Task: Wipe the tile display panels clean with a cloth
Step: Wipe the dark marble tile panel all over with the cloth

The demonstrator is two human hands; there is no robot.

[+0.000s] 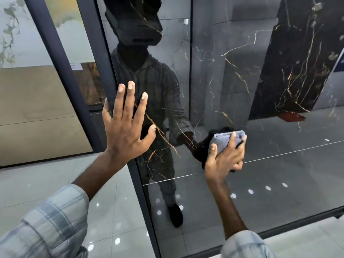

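Note:
A tall glossy black tile panel (232,81) with gold veins fills the middle and right of the head view, set in a dark metal frame (96,58). My left hand (126,125) lies flat with spread, straight fingers against the panel's left edge, over the frame. My right hand (225,157) grips a folded grey cloth (223,140) and holds it against the panel lower down, right of centre. The shiny surface reflects a person and the cloth.
Another framed panel with beige and pale tiles (37,108) stands behind on the left. A glossy light tiled floor (111,211) runs below. The black panel's bottom frame rail (297,222) slants across the lower right.

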